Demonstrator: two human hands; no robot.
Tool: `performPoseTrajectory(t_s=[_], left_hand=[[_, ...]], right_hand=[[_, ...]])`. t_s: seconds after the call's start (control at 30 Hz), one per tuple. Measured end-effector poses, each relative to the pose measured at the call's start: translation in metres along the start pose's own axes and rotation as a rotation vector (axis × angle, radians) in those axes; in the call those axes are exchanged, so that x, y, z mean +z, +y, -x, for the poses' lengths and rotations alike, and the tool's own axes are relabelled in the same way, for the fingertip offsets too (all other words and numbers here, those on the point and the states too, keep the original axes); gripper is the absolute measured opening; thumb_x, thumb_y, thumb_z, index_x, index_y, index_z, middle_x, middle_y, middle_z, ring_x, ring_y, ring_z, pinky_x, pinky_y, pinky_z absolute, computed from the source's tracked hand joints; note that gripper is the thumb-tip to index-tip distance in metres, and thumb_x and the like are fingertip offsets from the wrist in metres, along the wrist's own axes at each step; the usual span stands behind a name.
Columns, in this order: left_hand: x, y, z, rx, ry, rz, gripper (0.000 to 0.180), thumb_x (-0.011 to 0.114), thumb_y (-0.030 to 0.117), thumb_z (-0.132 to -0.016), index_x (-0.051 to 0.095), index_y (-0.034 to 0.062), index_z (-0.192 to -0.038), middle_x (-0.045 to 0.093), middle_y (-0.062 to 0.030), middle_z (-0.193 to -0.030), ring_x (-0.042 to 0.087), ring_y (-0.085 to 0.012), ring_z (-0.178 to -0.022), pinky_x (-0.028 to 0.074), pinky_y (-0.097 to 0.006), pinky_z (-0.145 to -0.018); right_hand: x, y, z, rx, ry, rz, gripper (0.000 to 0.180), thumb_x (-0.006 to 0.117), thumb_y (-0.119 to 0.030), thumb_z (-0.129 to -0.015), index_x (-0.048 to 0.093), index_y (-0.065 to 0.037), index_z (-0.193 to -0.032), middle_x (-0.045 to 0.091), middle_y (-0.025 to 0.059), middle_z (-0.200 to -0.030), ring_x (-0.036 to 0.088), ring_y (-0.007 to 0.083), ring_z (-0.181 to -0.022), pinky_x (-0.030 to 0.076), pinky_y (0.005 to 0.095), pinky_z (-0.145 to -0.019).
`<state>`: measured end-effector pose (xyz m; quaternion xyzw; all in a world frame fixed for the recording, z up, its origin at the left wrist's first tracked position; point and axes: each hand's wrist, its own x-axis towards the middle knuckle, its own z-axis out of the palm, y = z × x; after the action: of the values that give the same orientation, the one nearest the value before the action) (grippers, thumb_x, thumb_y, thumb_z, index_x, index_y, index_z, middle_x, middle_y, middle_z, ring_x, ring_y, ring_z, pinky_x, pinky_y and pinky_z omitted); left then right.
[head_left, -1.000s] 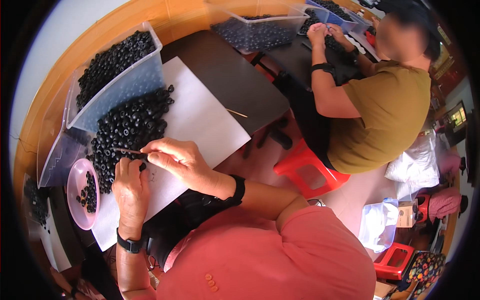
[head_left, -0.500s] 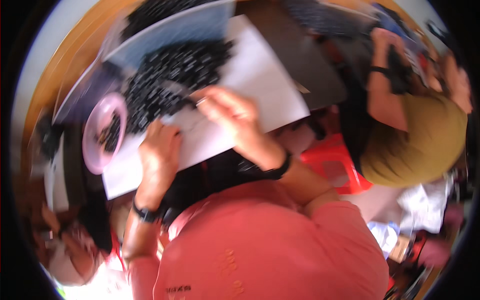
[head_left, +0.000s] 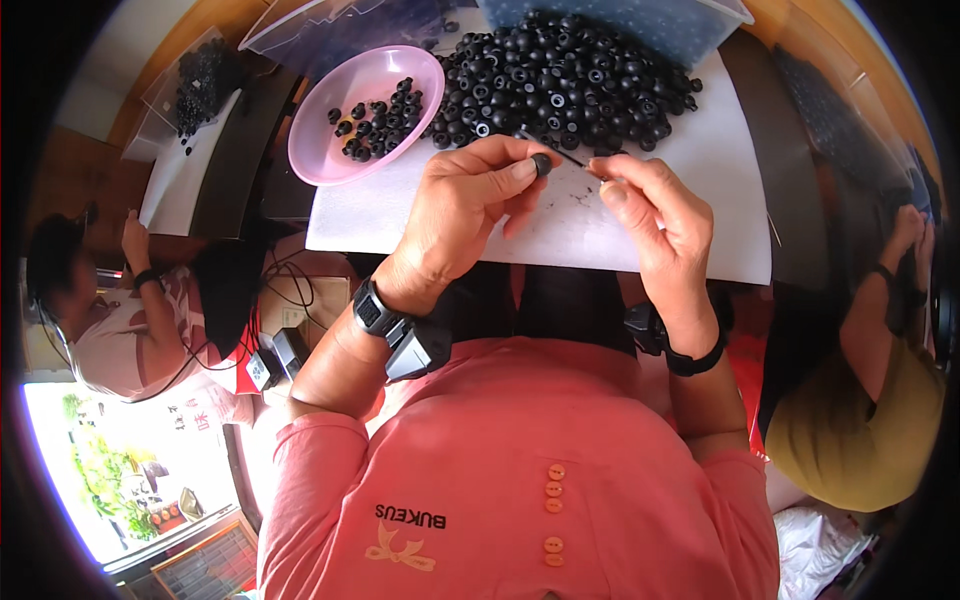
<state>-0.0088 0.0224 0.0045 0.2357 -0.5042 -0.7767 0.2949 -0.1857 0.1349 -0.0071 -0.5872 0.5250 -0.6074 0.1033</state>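
Observation:
My left hand (head_left: 455, 215) pinches a small round black part (head_left: 541, 164) between thumb and finger, above the white sheet (head_left: 390, 215). In my right hand (head_left: 662, 215), thumb and fingers close on a thin, dark, narrow tool (head_left: 570, 156). Its far end reaches toward my left fingertips, just behind the part; whether it touches cannot be seen. Beyond both hands lies a heap of similar round black parts (head_left: 560, 85), many with a hole. A pink bowl (head_left: 308, 140) left of the heap contains several more of them.
A clear plastic bin (head_left: 690, 25) stands behind the heap, with another bin (head_left: 330, 35) at its left. Dark crumbs (head_left: 585, 190) dot the sheet near my hands. People sit at both sides: one in an olive shirt (head_left: 860, 430) right, one in a pale top (head_left: 130, 340) left.
My view has turned, so the heap and bowl now appear farther right. My left hand, earlier low over the sheet, is now raised with a black part, close to my right hand's tool.

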Motion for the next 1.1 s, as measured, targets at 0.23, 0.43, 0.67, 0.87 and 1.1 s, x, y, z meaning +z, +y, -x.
performPoseTrajectory(t_s=[0.23,0.43,0.67,0.87,1.1], left_hand=[[-0.004,0.002,0.001,-0.048,-0.073,0.193,0.023,0.053,0.006,-0.1,0.063,-0.0066,-0.116,0.068,-0.0128,-0.094,0.063,-0.0162,-0.074,0.047,-0.027,-0.055],[-0.016,-0.012,-0.005,-0.02,-0.133,0.255,0.029,0.051,0.008,-0.1,0.059,-0.0088,-0.122,0.068,-0.0179,-0.097,0.062,-0.0184,-0.073,0.048,-0.027,-0.053],[-0.011,-0.009,-0.003,-0.018,-0.07,0.216,0.03,0.052,0.009,-0.099,0.059,-0.0092,-0.121,0.068,-0.0154,-0.092,0.059,-0.0179,-0.069,0.046,-0.027,-0.053],[-0.012,-0.01,-0.003,-0.026,-0.078,0.208,0.03,0.052,0.008,-0.097,0.06,-0.0099,-0.12,0.066,-0.0137,-0.088,0.058,-0.0172,-0.068,0.045,-0.027,-0.053],[-0.01,-0.011,-0.003,-0.018,-0.071,0.214,0.029,0.052,0.008,-0.098,0.06,-0.0106,-0.119,0.066,-0.014,-0.088,0.058,-0.0168,-0.068,0.045,-0.027,-0.053]], right_hand=[[0.016,0.009,-0.006,-0.273,-0.01,0.189,0.021,0.076,-0.006,-0.083,0.069,-0.005,-0.103,0.066,0.0068,-0.079,0.06,0.0185,-0.063,0.047,0.0309,-0.054],[0.022,0.008,-0.009,-0.313,0.017,0.237,0.022,0.077,-0.005,-0.082,0.069,-0.005,-0.103,0.068,0.0051,-0.078,0.057,0.0179,-0.062,0.047,0.0303,-0.055],[0.027,0.01,-0.012,-0.327,0.006,0.274,0.022,0.077,-0.006,-0.081,0.07,-0.006,-0.102,0.067,0.0017,-0.076,0.054,0.0167,-0.061,0.046,0.0301,-0.055],[0.028,0.013,-0.01,-0.348,0.002,0.285,0.023,0.077,-0.006,-0.08,0.07,-0.006,-0.102,0.067,0.0015,-0.075,0.053,0.017,-0.061,0.045,0.0301,-0.055],[0.027,0.015,-0.009,-0.351,0.011,0.271,0.023,0.078,-0.007,-0.08,0.07,-0.006,-0.102,0.066,0.0019,-0.075,0.053,0.0174,-0.061,0.045,0.0305,-0.055]])
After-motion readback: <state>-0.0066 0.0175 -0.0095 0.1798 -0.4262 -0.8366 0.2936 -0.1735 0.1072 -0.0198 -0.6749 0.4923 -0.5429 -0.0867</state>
